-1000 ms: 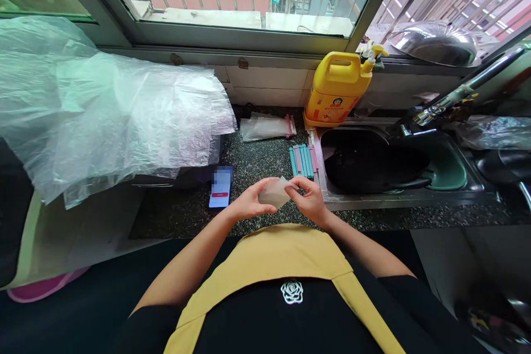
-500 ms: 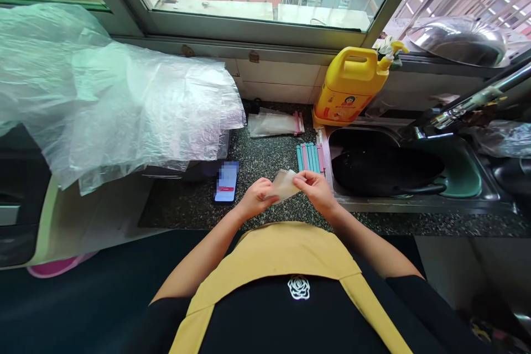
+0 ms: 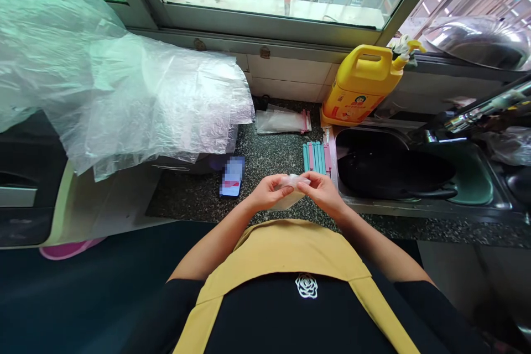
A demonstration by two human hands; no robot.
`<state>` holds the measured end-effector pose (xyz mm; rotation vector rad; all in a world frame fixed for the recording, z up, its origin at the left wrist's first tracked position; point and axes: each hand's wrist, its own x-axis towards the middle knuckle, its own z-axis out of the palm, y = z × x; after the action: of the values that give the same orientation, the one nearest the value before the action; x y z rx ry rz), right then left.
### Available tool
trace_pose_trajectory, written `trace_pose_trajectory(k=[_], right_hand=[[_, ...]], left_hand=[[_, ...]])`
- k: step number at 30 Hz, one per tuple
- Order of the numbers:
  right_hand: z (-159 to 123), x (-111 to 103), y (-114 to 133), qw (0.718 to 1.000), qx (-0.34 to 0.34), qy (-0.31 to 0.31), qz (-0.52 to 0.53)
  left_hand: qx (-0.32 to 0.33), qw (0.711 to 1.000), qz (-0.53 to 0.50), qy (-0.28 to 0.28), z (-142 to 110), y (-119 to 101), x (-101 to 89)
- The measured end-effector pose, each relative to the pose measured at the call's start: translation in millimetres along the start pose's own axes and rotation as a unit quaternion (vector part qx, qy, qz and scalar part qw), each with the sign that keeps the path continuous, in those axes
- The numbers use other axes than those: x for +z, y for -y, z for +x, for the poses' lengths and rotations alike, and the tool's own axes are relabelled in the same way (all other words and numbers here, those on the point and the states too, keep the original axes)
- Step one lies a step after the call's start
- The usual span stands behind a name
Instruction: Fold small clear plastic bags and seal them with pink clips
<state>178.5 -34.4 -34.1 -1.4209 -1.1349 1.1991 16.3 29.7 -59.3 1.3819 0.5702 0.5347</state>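
Note:
Between my two hands is a small translucent plastic bag (image 3: 287, 201), its upper edge bunched and its body hanging toward me. My left hand (image 3: 271, 192) pinches the bag's left side. On the other side, my right hand (image 3: 321, 191) grips its upper right edge between thumb and fingers. Just beyond my right hand lies a row of several teal and pink sealing clips (image 3: 316, 157). Farther back on the counter rest flat clear bags (image 3: 282, 121) with pink clips at their right end. A phone (image 3: 232, 177) lies left of my left hand.
A sink (image 3: 477, 204) with a black pan (image 3: 394, 174) in it is at the right. Behind it stands a yellow pump jug (image 3: 359, 86). Large plastic sheeting (image 3: 157, 99) covers things at the left. The speckled counter's (image 3: 182, 196) front edge runs by my apron.
My left hand has moved up the bag, closer to my right hand. The bag's top is now bunched between both hands, its body hanging below. The view has shifted slightly left.

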Motion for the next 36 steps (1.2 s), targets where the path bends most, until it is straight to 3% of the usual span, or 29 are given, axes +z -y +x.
trace_pose_trajectory(k=[6,10,15,23,29,31,36], right_hand=[[9.2,-2.5,15.6,0.997,-0.033,0.026,-0.058],[15.4,-2.3,25.3,0.989,-0.091,0.014,-0.119],[22.0,-12.9,37.7,0.976,-0.152,-0.033,-0.151],[28.2,-21.6,46.8,0.966,-0.182,-0.038,-0.182],[29.2,-20.8,50.8,0.965,-0.172,0.011,-0.196],[30.0,-20.3,50.7,0.963,-0.172,0.024,-0.204],[33.2,-19.5,48.7,0.944,-0.214,0.022,-0.251]], left_hand=[[0.047,0.997,0.053,0.019,1.6,-8.3,-1.7],[0.023,0.998,0.057,0.027,0.6,-3.2,-4.7],[-0.06,0.993,0.074,0.072,-8.9,18.4,-9.3],[-0.043,0.991,0.115,0.06,-11.0,32.0,-14.5],[0.034,0.991,0.128,-0.018,5.2,-0.9,-36.0],[0.037,0.995,0.091,-0.025,10.7,-17.0,-32.7],[-0.01,1.0,-0.007,0.027,23.4,-39.8,-8.5]])
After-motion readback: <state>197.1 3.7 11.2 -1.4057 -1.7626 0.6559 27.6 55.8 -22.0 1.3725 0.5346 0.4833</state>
